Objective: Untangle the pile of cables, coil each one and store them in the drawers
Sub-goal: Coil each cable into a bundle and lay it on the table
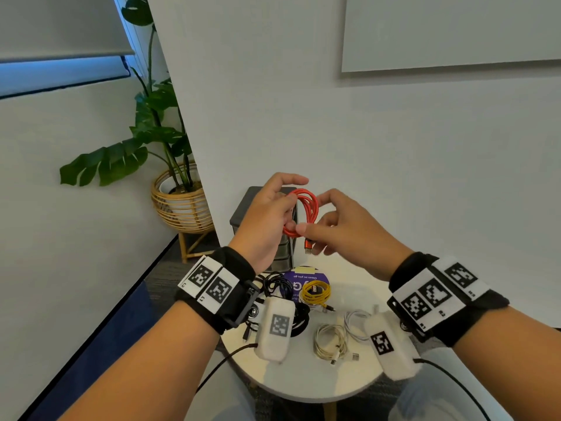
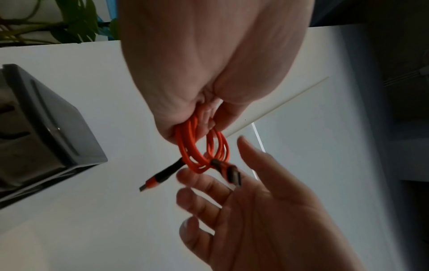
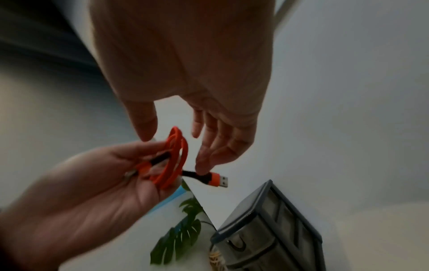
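Observation:
My left hand (image 1: 280, 208) grips an orange-red cable (image 1: 307, 208) wound into a small coil, held in the air in front of the grey drawer unit (image 1: 243, 215). One plug (image 1: 308, 247) hangs below the coil. My right hand (image 1: 332, 226) is beside the coil with its fingers spread and relaxed. In the right wrist view a fingertip (image 3: 201, 171) touches the black sleeve of the USB plug (image 3: 218, 180) that sticks out of the coil (image 3: 176, 155). In the left wrist view the coil (image 2: 199, 150) hangs from my closed fingers above the open right palm (image 2: 255, 210).
On the round white table (image 1: 303, 382) lie a yellow coil (image 1: 315, 294), a black cable bundle (image 1: 280, 285) and white cables (image 1: 331, 341). A purple sticker (image 1: 306, 279) lies near the drawers. A potted plant (image 1: 179, 192) stands on the floor at the left.

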Demonstrator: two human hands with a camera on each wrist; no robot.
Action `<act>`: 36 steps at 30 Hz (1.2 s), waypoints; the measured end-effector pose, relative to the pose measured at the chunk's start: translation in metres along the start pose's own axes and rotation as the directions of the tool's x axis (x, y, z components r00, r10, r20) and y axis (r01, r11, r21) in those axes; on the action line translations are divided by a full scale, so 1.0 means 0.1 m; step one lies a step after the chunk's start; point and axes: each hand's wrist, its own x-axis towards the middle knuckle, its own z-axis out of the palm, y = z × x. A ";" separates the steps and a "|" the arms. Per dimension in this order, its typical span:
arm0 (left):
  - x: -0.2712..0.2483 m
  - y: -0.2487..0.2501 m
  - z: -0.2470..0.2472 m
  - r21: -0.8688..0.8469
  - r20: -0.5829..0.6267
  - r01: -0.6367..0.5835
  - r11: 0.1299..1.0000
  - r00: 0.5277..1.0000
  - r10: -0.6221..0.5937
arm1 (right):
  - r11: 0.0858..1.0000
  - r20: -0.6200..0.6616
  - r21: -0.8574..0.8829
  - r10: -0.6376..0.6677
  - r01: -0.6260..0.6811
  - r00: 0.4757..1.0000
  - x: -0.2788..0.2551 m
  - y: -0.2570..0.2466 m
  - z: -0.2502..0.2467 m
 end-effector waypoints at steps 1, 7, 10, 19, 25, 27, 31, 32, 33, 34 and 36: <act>0.00 0.00 0.00 0.013 0.001 -0.005 1.000 1.000 0.005 | 1.000 0.009 0.017 0.006 -0.006 1.000 0.00 0.01 0.02; 0.03 -0.05 -0.07 0.040 -0.068 0.010 0.999 0.998 -0.008 | 0.981 0.108 -0.150 -0.108 0.123 0.988 0.00 0.03 -0.06; 0.03 -0.08 -0.07 0.037 -0.081 0.029 0.999 0.996 -0.026 | 0.958 0.125 -0.245 -0.121 0.148 0.985 -0.01 0.09 -0.11; 0.03 -0.19 0.06 0.147 -0.007 0.070 0.987 0.998 -0.069 | 0.939 0.023 -0.324 -0.118 0.119 0.993 0.10 0.16 -0.18; 0.05 -0.30 0.11 0.124 0.017 0.099 0.987 0.995 -0.102 | 0.922 -0.051 -0.355 -0.181 0.152 0.982 0.17 0.24 -0.10; 0.05 -0.34 0.10 0.100 0.002 0.098 0.990 0.995 -0.098 | 0.942 -0.056 -0.307 -0.160 0.136 0.986 0.17 0.27 -0.12; 0.05 -0.43 0.07 0.002 0.024 0.128 0.992 0.991 -0.128 | 0.988 -0.120 -0.142 -0.079 0.061 0.990 0.17 0.36 -0.18; 0.06 -0.46 0.06 -0.016 0.040 0.135 0.991 0.990 -0.134 | 0.994 -0.129 -0.104 -0.048 0.035 0.990 0.17 0.41 -0.20; 0.07 -0.47 0.06 -0.015 0.057 0.139 0.990 0.989 -0.138 | 0.998 -0.133 -0.063 -0.015 0.006 0.991 0.18 0.45 -0.22; 0.09 -0.50 0.07 0.009 0.074 0.143 0.990 0.987 -0.143 | 1.000 -0.139 -0.015 0.022 -0.025 0.990 0.18 0.51 -0.25; 0.13 -0.57 0.11 0.100 0.120 0.158 0.982 0.978 -0.169 | 0.990 -0.164 0.103 0.113 -0.097 0.980 0.20 0.63 -0.32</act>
